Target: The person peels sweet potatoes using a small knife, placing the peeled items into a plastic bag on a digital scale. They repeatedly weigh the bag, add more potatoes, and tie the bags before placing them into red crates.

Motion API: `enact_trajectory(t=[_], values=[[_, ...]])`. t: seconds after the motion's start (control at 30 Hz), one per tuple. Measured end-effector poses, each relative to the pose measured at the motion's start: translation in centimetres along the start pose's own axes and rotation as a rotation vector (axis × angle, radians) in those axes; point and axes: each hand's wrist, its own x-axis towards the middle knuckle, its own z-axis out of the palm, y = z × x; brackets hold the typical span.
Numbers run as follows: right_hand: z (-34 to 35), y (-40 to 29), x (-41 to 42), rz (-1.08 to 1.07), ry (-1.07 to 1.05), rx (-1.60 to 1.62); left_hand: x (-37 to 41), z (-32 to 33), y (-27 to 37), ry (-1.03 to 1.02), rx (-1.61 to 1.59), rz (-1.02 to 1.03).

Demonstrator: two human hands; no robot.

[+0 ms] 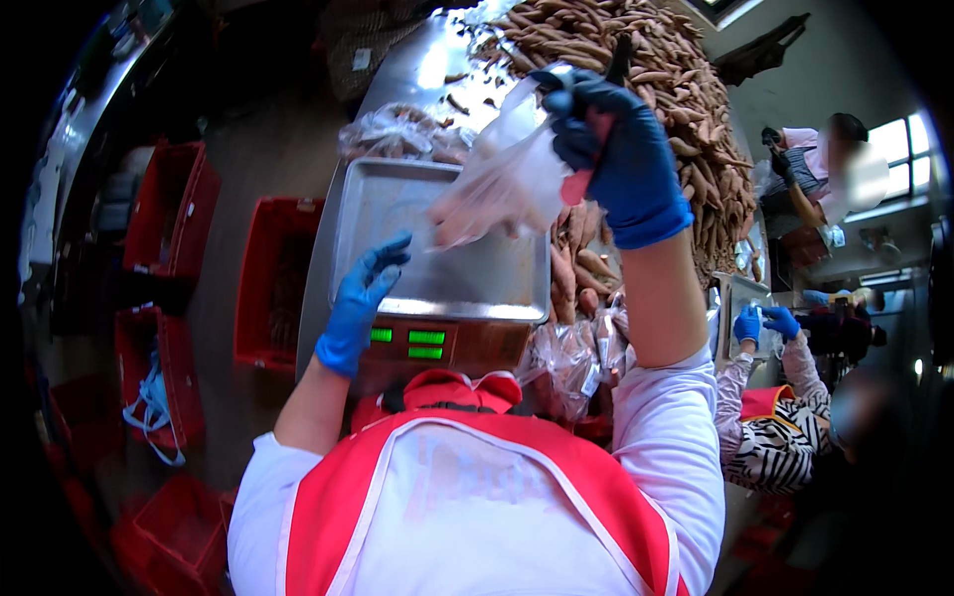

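A clear plastic bag [501, 190] with sweet potatoes in it hangs from my right hand [622, 141], gloved in blue, which grips the bag's top. Something red and a dark, thin object also show at that hand; I cannot tell what they are. Below the bag lies the steel pan [440, 294] of a weighing scale. My left hand [365, 298], in a blue glove too, is at the pan's left side with fingers apart and holds nothing. Green digits glow on the scale's display panel [426, 344], on the side nearest me.
A large heap of sweet potatoes [678, 97] covers the far right of the metal table [406, 74]. Filled bags [406, 130] lie behind the pan, and more bagged sweet potatoes [570, 365] sit at its near right. Red crates [272, 283] stand on the left. Co-workers [775, 439] are at the right.
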Motion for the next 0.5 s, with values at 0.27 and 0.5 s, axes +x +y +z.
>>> enact_trajectory(t=[0.27,0.5], values=[[-4.7,10.2,-5.5,-0.078,0.274,-0.322,-1.9,-3.2,0.3,0.074,-0.025,-0.010],[-15.8,18.3,-17.8,-0.033,0.632,0.118,-5.6,-5.7,0.4,0.315,0.003,-0.012]])
